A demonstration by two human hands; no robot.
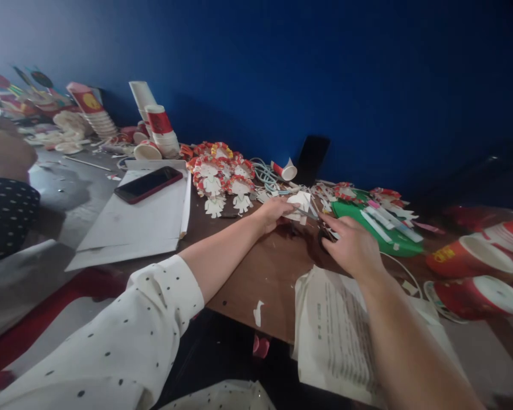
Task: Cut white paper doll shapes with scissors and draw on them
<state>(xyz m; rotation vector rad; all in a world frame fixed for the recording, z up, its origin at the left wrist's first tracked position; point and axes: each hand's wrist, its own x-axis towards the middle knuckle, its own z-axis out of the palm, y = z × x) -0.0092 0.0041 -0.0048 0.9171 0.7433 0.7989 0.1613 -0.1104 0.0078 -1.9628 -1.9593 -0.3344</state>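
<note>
Over the brown table, my left hand (275,214) pinches a small piece of white paper (300,200) by its left edge. My right hand (351,244) is closed around the handles of a pair of scissors (312,215), whose blades point left and meet the paper. Part of the handles is covered by my fingers. Left of my hands lies a cluster of cut-out paper figures (241,195) with red frilled edges. Small paper scraps are scattered about the paper I hold. One white scrap (257,313) rests near the table's front edge.
A phone (149,184) lies on white sheets (132,225) at left. Stacked paper cups (162,131) stand at the back; red cups (470,254) lie at right. Printed pages (333,330) sit below my right forearm. Markers (393,222) rest on a green sheet (354,219). Another person's sleeve (8,216) shows at left.
</note>
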